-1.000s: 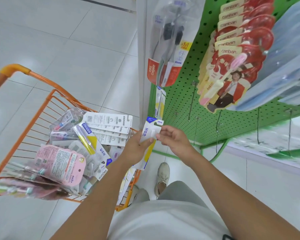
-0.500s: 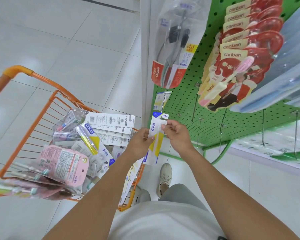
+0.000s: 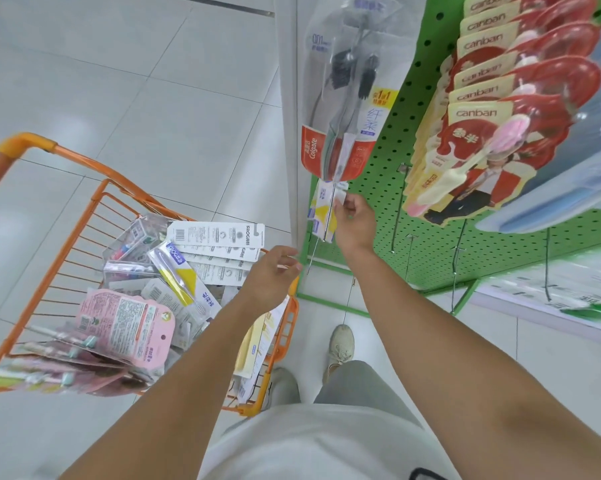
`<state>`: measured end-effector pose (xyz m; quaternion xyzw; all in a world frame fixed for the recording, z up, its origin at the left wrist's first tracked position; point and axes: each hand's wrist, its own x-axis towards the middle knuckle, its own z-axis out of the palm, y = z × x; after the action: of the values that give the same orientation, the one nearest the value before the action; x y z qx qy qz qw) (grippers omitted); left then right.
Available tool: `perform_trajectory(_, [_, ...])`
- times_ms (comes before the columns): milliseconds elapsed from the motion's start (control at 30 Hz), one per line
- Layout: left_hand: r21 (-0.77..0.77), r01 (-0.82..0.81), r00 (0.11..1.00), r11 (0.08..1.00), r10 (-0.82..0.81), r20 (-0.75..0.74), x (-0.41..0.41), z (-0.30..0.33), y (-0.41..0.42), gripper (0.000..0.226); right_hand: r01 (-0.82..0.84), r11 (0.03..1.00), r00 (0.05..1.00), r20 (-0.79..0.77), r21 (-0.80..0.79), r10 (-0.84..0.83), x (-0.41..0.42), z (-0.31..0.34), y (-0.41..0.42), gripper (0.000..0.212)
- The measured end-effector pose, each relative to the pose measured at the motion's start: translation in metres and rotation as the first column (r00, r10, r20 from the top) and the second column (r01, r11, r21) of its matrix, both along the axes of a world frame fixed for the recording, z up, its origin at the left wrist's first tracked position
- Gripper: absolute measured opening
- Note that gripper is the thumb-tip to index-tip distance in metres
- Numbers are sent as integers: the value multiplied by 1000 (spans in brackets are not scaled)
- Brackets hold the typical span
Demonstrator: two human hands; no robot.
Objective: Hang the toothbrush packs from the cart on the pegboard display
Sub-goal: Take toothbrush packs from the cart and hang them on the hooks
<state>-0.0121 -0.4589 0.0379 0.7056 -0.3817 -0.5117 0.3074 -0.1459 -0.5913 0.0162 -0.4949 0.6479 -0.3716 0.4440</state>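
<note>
Green perforated pegboard [image 3: 389, 188], frame centre: your right hand [image 3: 356, 221] pinches a white-and-yellow toothbrush pack [image 3: 321, 213] at a metal peg [image 3: 328, 216]; left hand [image 3: 271, 275] loose, empty. Miss the hole and it drops.

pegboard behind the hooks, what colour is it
Bright green pegboard with rows of small dark holes, seen in the head view.

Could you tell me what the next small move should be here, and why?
Probably slide the white and yellow toothbrush pack further along the peg and let go: the right hand holds it at that peg, while the left hand hangs empty above the cart.
</note>
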Motion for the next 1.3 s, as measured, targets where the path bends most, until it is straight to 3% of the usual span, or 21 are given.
perform_trajectory(233, [-13, -35, 999, 999, 35, 15, 6, -1, 3, 27, 188, 977, 979, 65, 100, -195, 11, -1, -17, 21])
perform_trajectory(333, [-5, -84, 996, 996, 84, 12, 7, -6, 11, 26, 187, 948, 971, 98, 259, -218, 1, -7, 2, 30])
perform_trajectory(433, [18, -139, 990, 990, 139, 12, 6, -11, 23, 23, 154, 894, 977, 70, 421, -202, -22, -27, 46, 17])
perform_trajectory(500, [45, -207, 978, 977, 205, 42, 9, -16, 41, 22, 55, 868, 996, 33, 494, -82, -32, -39, 86, 12])
perform_trajectory(600, [74, -387, 912, 919, 370, 176, 27, -22, 74, 17, -236, 839, 963, 1, 491, 270, -22, -38, 130, 17])
perform_trajectory(700, [93, -579, 795, 810, 535, 286, 49, -22, 108, 18, -562, 741, 801, 22, 368, 598, 14, -25, 147, 14])
perform_trajectory(767, [114, -651, 737, 751, 588, 334, 61, -22, 129, 19, -693, 660, 685, -21, 292, 729, 43, -22, 150, 9])
perform_trajectory(900, [161, -702, 702, 694, 636, 320, 73, -26, 161, 22, -812, 504, 483, -145, 294, 863, 103, -31, 152, 38])
perform_trajectory(967, [152, -690, 714, 708, 631, 303, 72, -23, 171, 24, -807, 473, 444, -166, 354, 881, 129, -41, 155, 38])
perform_trajectory(1133, [129, -661, 743, 739, 620, 252, 77, -20, 182, 25, -721, 505, 479, -186, 474, 858, 164, -61, 160, 27])
perform_trajectory(1233, [25, -586, 779, 810, 555, 291, 81, -20, 187, 45, -639, 537, 662, 38, 551, 749, 161, -40, 155, 14])
perform_trajectory(1267, [-33, -519, 792, 854, 495, 356, 81, -20, 189, 59, -638, 502, 691, 147, 584, 707, 154, -26, 151, 3])
perform_trajectory(1300, [-79, -436, 795, 897, 425, 433, 82, -20, 188, 73, -653, 439, 691, 250, 617, 678, 146, -13, 148, 9])
